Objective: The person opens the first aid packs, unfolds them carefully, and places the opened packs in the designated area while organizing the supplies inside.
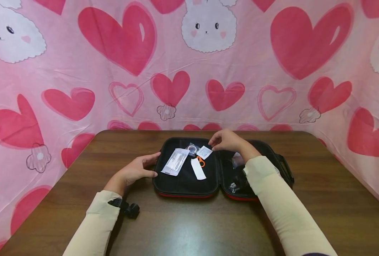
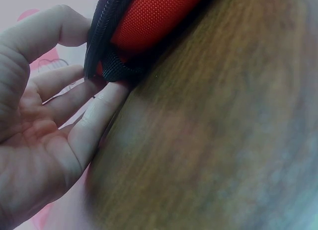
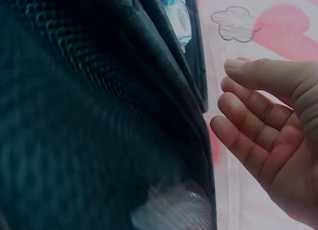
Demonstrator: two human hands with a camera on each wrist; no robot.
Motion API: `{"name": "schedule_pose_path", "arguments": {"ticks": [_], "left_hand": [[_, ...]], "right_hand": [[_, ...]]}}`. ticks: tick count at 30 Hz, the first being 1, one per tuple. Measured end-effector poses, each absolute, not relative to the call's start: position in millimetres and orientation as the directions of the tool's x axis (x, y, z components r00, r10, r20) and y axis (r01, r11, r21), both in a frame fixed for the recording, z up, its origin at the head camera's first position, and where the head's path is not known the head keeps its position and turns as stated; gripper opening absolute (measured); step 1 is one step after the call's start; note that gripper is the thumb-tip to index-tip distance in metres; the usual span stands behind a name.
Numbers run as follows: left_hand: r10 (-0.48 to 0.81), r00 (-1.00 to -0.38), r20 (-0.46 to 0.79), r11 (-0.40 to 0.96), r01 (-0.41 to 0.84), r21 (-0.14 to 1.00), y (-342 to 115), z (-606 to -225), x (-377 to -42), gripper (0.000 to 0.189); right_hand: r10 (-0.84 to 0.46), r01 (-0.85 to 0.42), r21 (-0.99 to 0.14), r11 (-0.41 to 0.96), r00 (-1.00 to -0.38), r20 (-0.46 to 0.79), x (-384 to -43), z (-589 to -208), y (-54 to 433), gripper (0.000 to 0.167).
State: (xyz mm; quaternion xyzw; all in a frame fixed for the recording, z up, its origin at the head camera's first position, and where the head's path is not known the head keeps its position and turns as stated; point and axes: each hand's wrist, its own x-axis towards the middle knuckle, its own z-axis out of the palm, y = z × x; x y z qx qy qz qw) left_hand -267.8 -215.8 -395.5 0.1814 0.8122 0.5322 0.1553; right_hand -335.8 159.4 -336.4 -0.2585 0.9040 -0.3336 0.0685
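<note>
A black zip case [image 1: 186,188] with a red outer side lies unfolded on the table. Its left half holds a long white printed packet [image 1: 175,162], a white strip [image 1: 198,169], a small white square packet [image 1: 204,152], a clear-wrapped white ring [image 1: 192,149] and scissors with an orange handle [image 1: 201,162]. My left hand [image 1: 133,172] touches the case's left edge, thumb and fingers spread; the left wrist view shows them against the zipper rim. My right hand [image 1: 226,141] hovers by the square packet, fingers bent loosely. In the right wrist view, nothing shows between its thumb and fingers.
In the case's right half lie a clear bag [image 1: 237,160] and small clear-wrapped items [image 1: 233,187], partly hidden by my right sleeve. The case's handle [image 1: 284,167] sticks out at the right. Behind the wooden table [image 1: 183,227] hangs a pink heart-print cloth [image 1: 189,64].
</note>
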Motion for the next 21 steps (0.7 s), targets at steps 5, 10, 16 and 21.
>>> {"name": "schedule_pose_path", "arguments": {"ticks": [5, 10, 16, 21], "left_hand": [[0.471, -0.881, -0.048, 0.365, 0.145, 0.920, -216.2, -396.8, -269.4, 0.083], [0.476, -0.878, -0.040, 0.349, 0.147, 0.926, -216.4, -397.6, -269.9, 0.083], [0.464, -0.884, -0.054, 0.350, 0.126, 0.928, -216.3, -395.3, -268.3, 0.083], [0.467, -0.883, -0.052, 0.353, 0.132, 0.926, -216.0, -396.2, -269.5, 0.083]], "right_hand": [[-0.512, -0.414, -0.631, 0.656, -0.858, 0.031, -341.6, -341.7, 151.1, 0.022], [-0.502, -0.404, -0.603, 0.688, -0.865, 0.005, -348.3, -347.0, 145.9, 0.025], [-0.514, -0.413, -0.549, 0.726, -0.857, -0.034, -350.8, -348.9, 140.4, 0.033], [-0.524, -0.423, -0.508, 0.750, -0.849, -0.067, -352.0, -352.4, 136.9, 0.039]]}}
